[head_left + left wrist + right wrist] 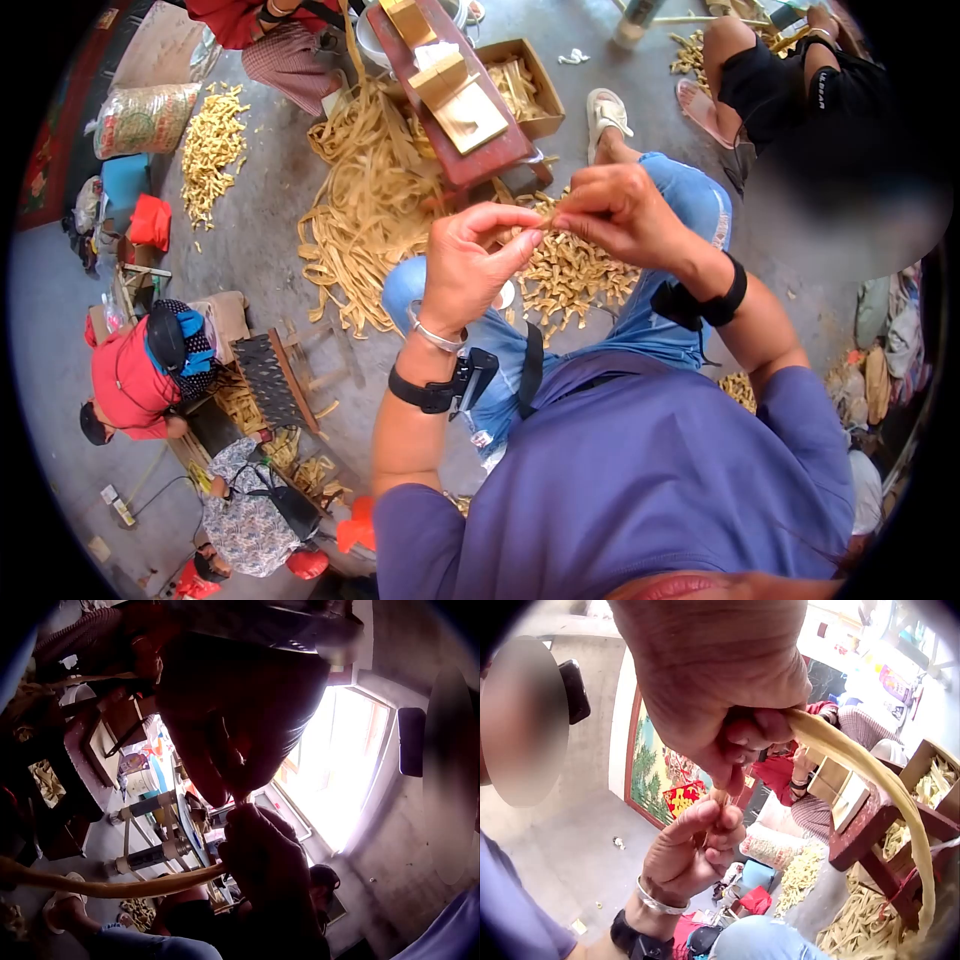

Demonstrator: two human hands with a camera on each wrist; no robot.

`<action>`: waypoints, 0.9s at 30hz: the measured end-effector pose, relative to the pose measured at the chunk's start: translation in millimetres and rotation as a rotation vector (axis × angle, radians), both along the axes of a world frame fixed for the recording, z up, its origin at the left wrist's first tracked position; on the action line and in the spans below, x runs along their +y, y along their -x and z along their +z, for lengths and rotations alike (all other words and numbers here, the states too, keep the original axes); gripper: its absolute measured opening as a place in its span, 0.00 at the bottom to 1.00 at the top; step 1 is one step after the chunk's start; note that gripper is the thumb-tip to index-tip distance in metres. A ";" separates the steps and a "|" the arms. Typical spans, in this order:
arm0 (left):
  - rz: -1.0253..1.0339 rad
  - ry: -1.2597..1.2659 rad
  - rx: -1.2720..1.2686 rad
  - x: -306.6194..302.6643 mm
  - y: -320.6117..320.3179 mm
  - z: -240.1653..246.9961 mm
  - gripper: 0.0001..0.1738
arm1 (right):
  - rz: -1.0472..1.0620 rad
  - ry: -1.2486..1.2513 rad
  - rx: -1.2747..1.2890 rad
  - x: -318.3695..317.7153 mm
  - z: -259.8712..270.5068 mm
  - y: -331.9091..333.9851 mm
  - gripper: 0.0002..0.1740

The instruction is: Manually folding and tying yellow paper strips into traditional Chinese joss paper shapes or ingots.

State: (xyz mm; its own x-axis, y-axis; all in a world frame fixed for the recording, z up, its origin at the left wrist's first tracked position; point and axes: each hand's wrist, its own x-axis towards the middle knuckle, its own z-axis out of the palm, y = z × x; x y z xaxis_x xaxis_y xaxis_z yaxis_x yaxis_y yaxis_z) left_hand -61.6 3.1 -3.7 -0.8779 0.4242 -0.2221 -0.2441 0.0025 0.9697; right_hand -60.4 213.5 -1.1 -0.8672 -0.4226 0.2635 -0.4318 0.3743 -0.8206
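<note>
A long, limp, yellowish-tan strip (pixel 900 795) comes out of my right hand (pixel 632 222) and curves downward in the right wrist view. The left wrist view shows the same strip (pixel 120 889) stretching away to the left. My right fingers are curled round it, thumb and finger pinching close to its end. My left hand (pixel 472 262) meets them fingertip to fingertip, pinching the short end between thumb and index finger. Both hands are raised over my lap, above a pile of short knotted pieces (pixel 570 280). Fingers cover most of the strip's end.
A dark red bench (pixel 500 160) holding wooden blocks (pixel 465 110) stands ahead, with a heap of long strips (pixel 365 210) beside it. Behind it is a cardboard box (pixel 540 75). Another pile of pieces (pixel 212 150) lies at left. Several people sit around.
</note>
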 end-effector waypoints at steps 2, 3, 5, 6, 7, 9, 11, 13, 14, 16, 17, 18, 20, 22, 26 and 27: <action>0.008 0.073 -0.010 -2.6 16.4 -6.9 0.08 | -0.009 -0.019 0.019 -1.8 -7.6 17.1 0.03; 0.010 0.111 -0.014 -2.8 26.7 -11.0 0.08 | -0.014 -0.027 0.029 -3.7 -11.4 26.8 0.03; 0.020 0.171 0.006 -3.7 50.2 -29.7 0.09 | 0.003 -0.043 -0.024 -7.2 -20.9 49.8 0.05; 0.009 0.161 -0.038 -6.3 59.7 -35.0 0.09 | 0.005 -0.036 -0.027 -9.1 -29.2 61.0 0.05; -0.005 0.152 -0.081 -9.0 69.1 -39.0 0.09 | 0.006 -0.029 -0.029 -9.1 -37.9 72.1 0.06; 0.009 0.167 -0.064 -12.9 82.9 -45.8 0.08 | 0.000 -0.002 -0.054 -7.8 -51.6 89.0 0.08; 0.030 0.183 -0.046 -16.7 97.7 -54.3 0.08 | -0.010 0.047 -0.037 -9.8 -61.8 103.9 0.09; 0.056 0.201 -0.032 -18.4 112.0 -63.1 0.08 | -0.012 -0.037 0.028 -6.4 -68.1 120.4 0.07; 0.060 0.203 -0.050 -17.5 117.7 -64.8 0.08 | -0.021 -0.074 0.051 -6.7 -71.0 127.7 0.07; 0.076 0.209 -0.059 -16.2 129.0 -72.3 0.07 | -0.049 -0.123 0.076 -9.3 -79.0 139.8 0.07; 0.084 0.213 -0.063 -15.5 134.6 -76.6 0.07 | -0.075 -0.123 0.057 -11.2 -83.9 145.1 0.07; 0.086 0.199 -0.047 -16.3 140.4 -81.6 0.07 | -0.102 -0.123 0.039 -13.4 -88.6 150.1 0.07; 0.105 0.196 -0.060 -18.6 151.4 -86.9 0.07 | -0.155 -0.148 0.040 -19.5 -97.2 158.6 0.07; 0.112 0.262 -0.073 -19.6 163.8 -94.8 0.07 | -0.208 -0.197 0.083 -27.5 -106.0 166.7 0.07; 0.082 0.426 -0.147 -30.6 162.4 -108.6 0.09 | -0.336 -0.285 0.026 -25.1 -121.4 172.9 0.07; 0.069 0.346 -0.198 -30.3 154.9 -101.8 0.10 | -0.370 -0.192 -0.056 -18.9 -117.7 169.7 0.07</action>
State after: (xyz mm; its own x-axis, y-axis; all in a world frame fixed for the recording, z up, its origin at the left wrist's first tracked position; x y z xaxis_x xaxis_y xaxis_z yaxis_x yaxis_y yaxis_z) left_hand -216.5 -27.3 -105.4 -0.8279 0.2361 -0.5088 -0.4368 0.2977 0.8489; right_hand -230.1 194.6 -118.8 -0.9805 -0.1164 0.1586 -0.1960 0.6447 -0.7389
